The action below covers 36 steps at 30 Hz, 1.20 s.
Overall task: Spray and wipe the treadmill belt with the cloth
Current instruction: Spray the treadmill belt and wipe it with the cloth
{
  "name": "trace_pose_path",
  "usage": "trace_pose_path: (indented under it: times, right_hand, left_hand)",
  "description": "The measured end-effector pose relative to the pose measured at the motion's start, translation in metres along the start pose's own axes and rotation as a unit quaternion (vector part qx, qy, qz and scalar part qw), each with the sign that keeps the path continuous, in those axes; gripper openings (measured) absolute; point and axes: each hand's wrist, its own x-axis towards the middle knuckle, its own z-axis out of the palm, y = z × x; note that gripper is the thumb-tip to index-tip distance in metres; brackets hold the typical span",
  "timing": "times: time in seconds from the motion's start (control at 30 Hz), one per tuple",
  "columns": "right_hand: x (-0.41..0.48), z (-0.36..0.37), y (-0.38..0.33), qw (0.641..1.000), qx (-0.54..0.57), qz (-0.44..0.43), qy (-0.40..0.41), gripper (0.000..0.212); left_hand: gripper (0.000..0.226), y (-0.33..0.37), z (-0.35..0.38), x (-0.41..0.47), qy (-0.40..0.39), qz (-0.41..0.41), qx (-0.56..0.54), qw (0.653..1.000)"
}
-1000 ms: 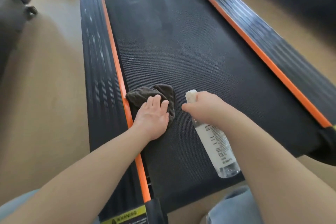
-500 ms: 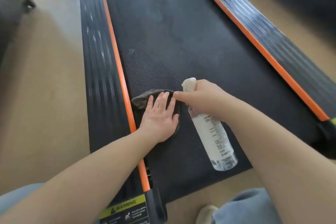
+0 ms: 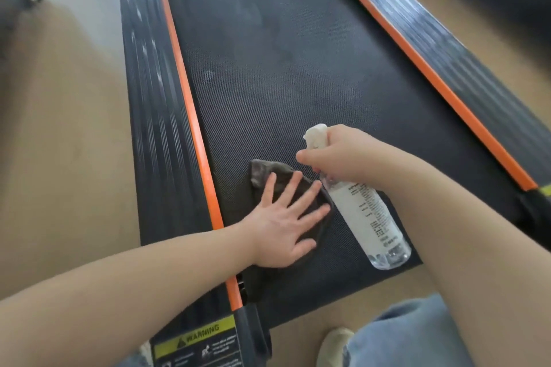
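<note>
The black textured treadmill belt (image 3: 292,62) runs away from me between two orange-edged side rails. A dark grey cloth (image 3: 268,171) lies on the belt near its left edge. My left hand (image 3: 284,217) presses flat on the cloth with fingers spread. Just to the right, my right hand (image 3: 343,155) grips the neck of a clear spray bottle (image 3: 366,214) with a white label and white nozzle. The bottle is held tilted above the belt, its base toward me.
The left rail (image 3: 155,116) and right rail (image 3: 441,45) flank the belt, with wooden floor on both sides. A yellow warning label (image 3: 196,340) sits on the near left corner. My jeans-clad knee (image 3: 417,334) and a shoe (image 3: 334,345) are at the belt's near end.
My left hand slid the cloth to the right and toward me along the belt, fingers now spread wider. My right hand with the bottle shifted slightly right and stays raised.
</note>
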Motion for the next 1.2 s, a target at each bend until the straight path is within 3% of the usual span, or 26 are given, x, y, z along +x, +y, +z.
trace_pose_path:
  times: [0.07, 0.13, 0.27, 0.33, 0.4, 0.53, 0.63, 0.73, 0.83, 0.93, 1.03, 1.13, 1.2]
  right_hand:
    - [0.006, 0.004, -0.005, 1.000, -0.012, -0.005, -0.003, 0.033]
    - [0.010, 0.007, -0.008, 1.000, -0.023, -0.008, 0.002, 0.032]
    - [0.009, 0.008, -0.004, 0.999, -0.042, -0.022, -0.011, 0.028]
    - [0.009, 0.007, 0.000, 0.999, -0.045, -0.022, -0.015, 0.026]
    - [0.012, 0.007, 0.000, 0.999, -0.037, -0.006, -0.010, 0.025]
    - [0.018, 0.004, -0.009, 0.999, -0.038, -0.030, 0.002, 0.030]
    - [0.024, 0.006, -0.017, 0.999, -0.024, -0.040, 0.003, 0.028]
    - [0.032, 0.012, -0.020, 1.000, -0.009, -0.026, 0.015, 0.028]
    - [0.033, 0.010, -0.016, 1.000, -0.005, -0.020, 0.014, 0.027]
    - [0.033, 0.005, -0.010, 1.000, -0.003, -0.015, 0.002, 0.031]
    - [0.039, 0.004, -0.006, 1.000, 0.002, -0.003, 0.006, 0.031]
    - [0.050, 0.010, -0.006, 1.000, 0.014, 0.005, 0.009, 0.029]
    - [0.057, 0.015, -0.007, 1.000, 0.022, 0.008, 0.009, 0.026]
  left_hand:
    - [0.073, -0.012, -0.001, -0.003, -0.007, 0.048, 0.017, 0.999]
    - [0.073, -0.030, -0.002, 0.003, -0.002, 0.031, 0.027, 0.999]
    - [0.077, -0.060, -0.013, 0.038, 0.004, -0.188, -0.020, 0.982]
    - [0.077, -0.060, -0.017, 0.051, 0.013, -0.249, -0.036, 0.968]
    - [0.079, -0.038, -0.016, 0.048, 0.018, -0.209, -0.030, 0.977]
    - [0.077, 0.027, 0.000, 0.014, 0.044, 0.036, -0.007, 0.998]
    - [0.079, 0.024, 0.000, 0.014, 0.031, 0.064, -0.001, 0.997]
    - [0.083, -0.024, -0.008, 0.035, 0.032, -0.076, -0.012, 0.997]
    - [0.083, -0.096, -0.021, 0.050, 0.025, -0.263, -0.046, 0.963]
    - [0.082, -0.122, -0.025, 0.054, 0.012, -0.328, -0.057, 0.943]
    - [0.082, -0.098, -0.022, 0.052, 0.042, -0.281, -0.017, 0.959]
    - [0.088, -0.066, -0.016, 0.037, 0.073, -0.076, 0.054, 0.993]
    - [0.088, -0.056, -0.011, 0.029, 0.067, 0.028, 0.047, 0.996]
